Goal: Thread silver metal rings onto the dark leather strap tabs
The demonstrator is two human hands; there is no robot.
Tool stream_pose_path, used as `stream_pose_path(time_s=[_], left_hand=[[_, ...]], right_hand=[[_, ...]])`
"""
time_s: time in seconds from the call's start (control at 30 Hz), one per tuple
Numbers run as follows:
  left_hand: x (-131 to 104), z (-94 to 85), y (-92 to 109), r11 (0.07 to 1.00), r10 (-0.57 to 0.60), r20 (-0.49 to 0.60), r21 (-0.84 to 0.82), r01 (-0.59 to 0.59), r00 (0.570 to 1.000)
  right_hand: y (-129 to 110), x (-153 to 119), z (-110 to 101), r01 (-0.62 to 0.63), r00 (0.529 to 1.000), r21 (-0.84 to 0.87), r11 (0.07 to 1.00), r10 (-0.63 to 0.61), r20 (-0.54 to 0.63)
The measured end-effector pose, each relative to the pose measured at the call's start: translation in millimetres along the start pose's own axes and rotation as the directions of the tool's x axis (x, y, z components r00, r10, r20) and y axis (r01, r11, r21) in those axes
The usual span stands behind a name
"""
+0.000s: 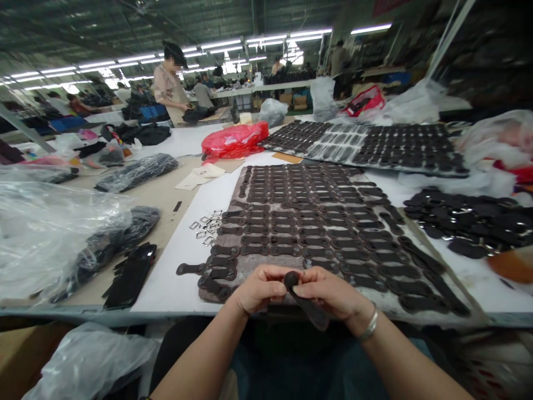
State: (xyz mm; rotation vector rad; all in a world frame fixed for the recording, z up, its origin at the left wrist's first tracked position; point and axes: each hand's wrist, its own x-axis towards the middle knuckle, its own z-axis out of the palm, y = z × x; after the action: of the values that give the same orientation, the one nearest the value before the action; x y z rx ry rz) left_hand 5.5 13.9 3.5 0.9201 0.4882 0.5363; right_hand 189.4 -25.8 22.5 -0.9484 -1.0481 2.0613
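Between my two hands, just over the table's front edge, is a dark brown strap piece (310, 310) with rounded ends. My left hand (263, 286) pinches its upper end from the left. From the other side, my right hand (327, 290) grips the same piece, thumb on top; a metal bracelet circles that wrist. Whether a buckle is in the fingers is hidden. Beyond the hands lies a board (266, 262) covered with rows of similar dark strap pieces (287, 230). Several loose metal rectangular rings (206, 226) lie left of the board.
A black phone-like object (132, 275) and plastic-wrapped bundles (137, 172) lie to the left. On the right is a pile of dark pieces with metal rings (470, 219). A second filled board (400, 147) and a red bag (235, 140) sit behind. A person (170, 83) stands across the table.
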Motion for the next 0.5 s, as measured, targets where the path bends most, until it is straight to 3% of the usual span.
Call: stream_pose_path(time_s=[0.17, 0.33, 0.43, 0.5], left_hand=[[3.9, 0.7, -5.8, 0.994, 0.104, -0.072, 0.024, -0.102, 0.992], [6.8, 4.8, -7.2, 0.992, 0.121, -0.164, 0.051, -0.114, 0.979], [9.0, 5.5, -6.5, 0.993, 0.116, -0.234, 0.004, -0.119, 0.965], [10.5, 6.2, -6.2, 0.992, 0.118, -0.27, -0.003, -0.123, 0.956]], right_hand=[[-0.3, 2.7, -2.6, 0.036, 0.996, -0.076, 0.996, -0.042, -0.076], [-2.4, 3.8, 1.1, 0.071, 0.987, -0.193, 0.979, -0.097, -0.127], [-6.2, 1.3, 3.9, 0.132, 0.977, -0.363, 0.922, -0.182, -0.107], [-7.8, -0.2, 5.1, 0.156, 0.962, -0.537, 0.829, -0.252, -0.109]])
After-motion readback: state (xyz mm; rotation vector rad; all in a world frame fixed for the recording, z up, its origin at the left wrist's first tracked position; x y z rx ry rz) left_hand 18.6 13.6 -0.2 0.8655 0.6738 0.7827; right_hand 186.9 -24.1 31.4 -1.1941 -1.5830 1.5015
